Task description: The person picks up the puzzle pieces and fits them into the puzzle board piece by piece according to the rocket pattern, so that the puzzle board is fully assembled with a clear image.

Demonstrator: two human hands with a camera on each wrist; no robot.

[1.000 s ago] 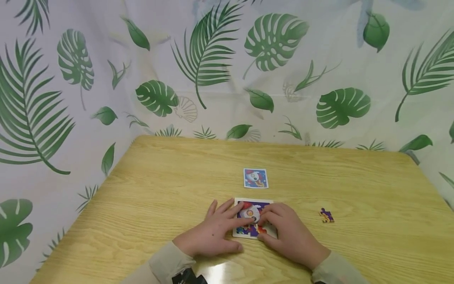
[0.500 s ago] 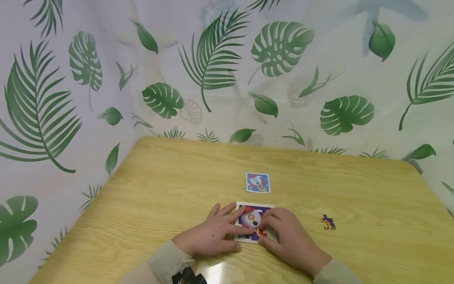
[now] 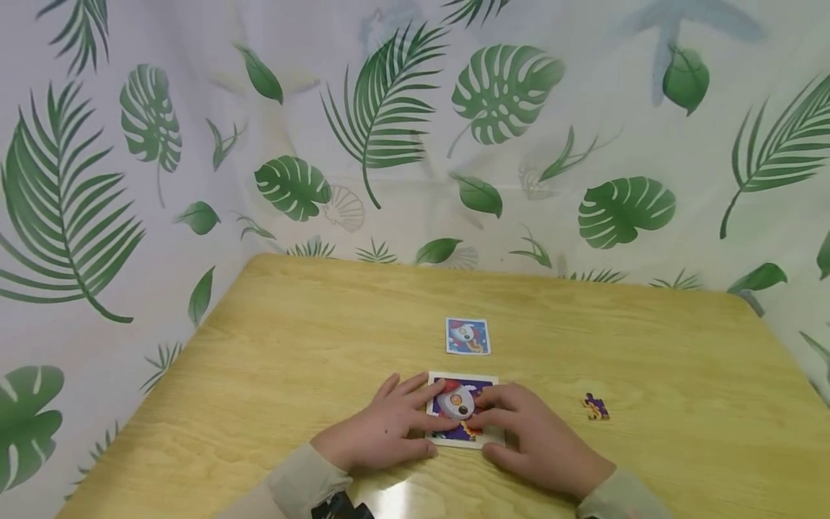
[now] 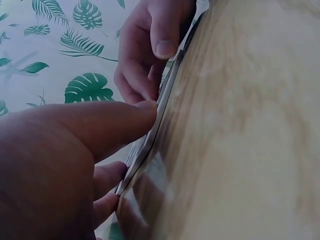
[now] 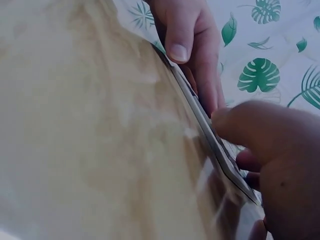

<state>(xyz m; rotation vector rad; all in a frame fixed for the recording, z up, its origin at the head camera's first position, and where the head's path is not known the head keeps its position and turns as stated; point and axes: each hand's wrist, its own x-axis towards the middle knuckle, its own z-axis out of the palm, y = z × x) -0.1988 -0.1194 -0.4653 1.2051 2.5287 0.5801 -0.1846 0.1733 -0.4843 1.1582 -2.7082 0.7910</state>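
A small square jigsaw board [image 3: 483, 437] with a pale rim lies on the table; its picture shows a white-and-red rocket on purple. My left hand [image 3: 389, 425] rests on the board's left side, fingers spread and the thumb off to the front. From the right, my right hand [image 3: 538, 440] touches the puzzle's right part with bent fingertips, its thumb at the front edge. Those fingers hide some of the right side; a pale bare patch shows at the lower right. In the left wrist view the board's thin edge [image 4: 166, 100] runs between both hands.
One loose jigsaw piece [image 3: 596, 408], purple with orange, lies to the right of the right hand. Behind the board is a small picture card [image 3: 468, 336] with the same rocket. A leaf-patterned cloth [image 3: 402, 216] stands behind the wooden table [image 3: 324, 324].
The right hand's thumb has moved away from its fingertips, and those fingers now lie flatter on the puzzle. The left hand stays nearly in place. The head view has shifted slightly.
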